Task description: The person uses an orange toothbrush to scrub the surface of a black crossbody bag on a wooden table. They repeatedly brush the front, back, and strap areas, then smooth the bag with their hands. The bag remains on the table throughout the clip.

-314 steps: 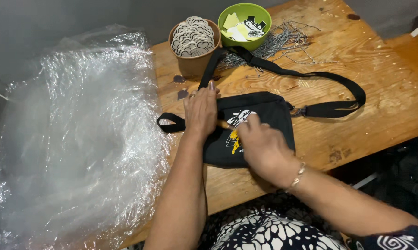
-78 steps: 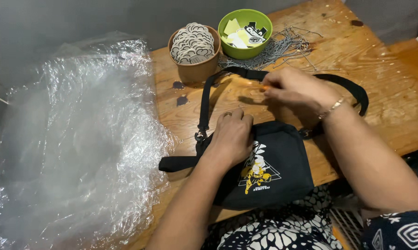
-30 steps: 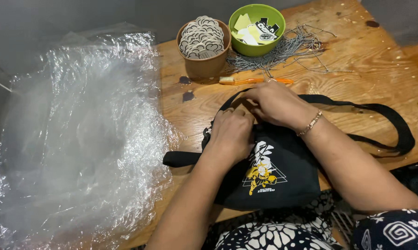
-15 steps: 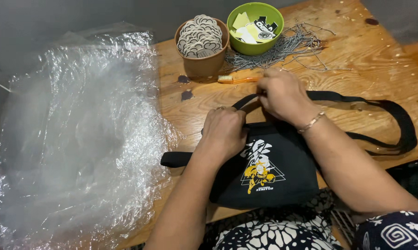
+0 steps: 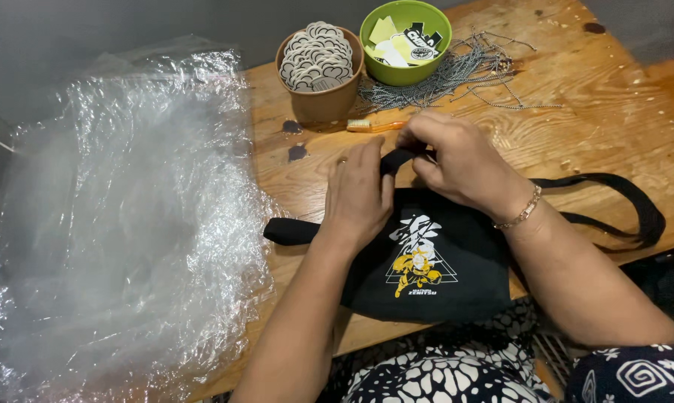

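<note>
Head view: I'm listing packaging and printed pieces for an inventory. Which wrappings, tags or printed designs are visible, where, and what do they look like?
Plastic wrap: crumpled clear sheets covering the table's left side.
Round tags: pale scalloped discs heaped in a brown cup, top centre.
Stickers: yellow, white and black pieces in a green bowl beside it.
Printed design: white and yellow figure on the black bag under both hands.

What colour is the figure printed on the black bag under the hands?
Mostly yellow-orange with white, on the black bag; the head view shows it clearly.
</note>
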